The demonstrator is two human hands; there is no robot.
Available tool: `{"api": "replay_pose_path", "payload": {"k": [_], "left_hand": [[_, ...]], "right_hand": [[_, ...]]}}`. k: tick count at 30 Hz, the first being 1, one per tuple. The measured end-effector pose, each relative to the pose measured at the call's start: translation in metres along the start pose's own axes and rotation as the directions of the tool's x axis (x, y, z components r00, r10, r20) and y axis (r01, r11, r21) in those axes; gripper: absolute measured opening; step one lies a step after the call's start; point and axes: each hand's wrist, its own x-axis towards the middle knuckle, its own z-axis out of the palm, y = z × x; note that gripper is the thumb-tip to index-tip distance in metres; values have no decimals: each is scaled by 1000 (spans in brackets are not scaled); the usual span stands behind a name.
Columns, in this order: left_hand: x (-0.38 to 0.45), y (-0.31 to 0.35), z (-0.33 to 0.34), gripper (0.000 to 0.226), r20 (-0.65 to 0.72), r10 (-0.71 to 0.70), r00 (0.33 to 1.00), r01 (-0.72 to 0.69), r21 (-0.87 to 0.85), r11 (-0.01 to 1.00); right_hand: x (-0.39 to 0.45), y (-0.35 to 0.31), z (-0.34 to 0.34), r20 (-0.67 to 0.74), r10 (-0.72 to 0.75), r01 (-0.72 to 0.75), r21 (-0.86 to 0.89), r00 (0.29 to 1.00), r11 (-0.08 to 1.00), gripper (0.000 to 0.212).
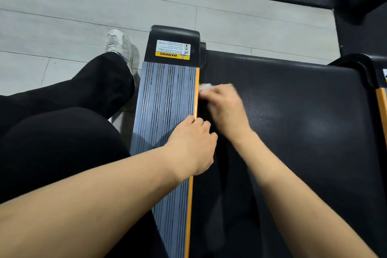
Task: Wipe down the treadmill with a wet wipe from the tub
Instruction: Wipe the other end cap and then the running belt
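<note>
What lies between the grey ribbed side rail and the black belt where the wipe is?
In the head view, a narrow orange strip separates the ribbed side rail from the belt; the wipe sits right beside it.
</note>
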Motion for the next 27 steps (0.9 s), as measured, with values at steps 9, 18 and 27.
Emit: {"api": "replay_pose_path", "payload": {"k": [9,18,27], "left_hand": [[0,-1,2,42,18,-4,1000,4,-12,1000],[11,-1,5,48,-126,-13,992,11,-14,1000],[19,3,9,63,-60,-44,997,44,-4,999]], "right_hand": [[76,85,-30,-61,99,-112,-264,993,958,29],[59,28,-1,-16,-32,29,-163,999,986,34],[25,170,-79,-237,496,-547,-266,835,794,44]]}}
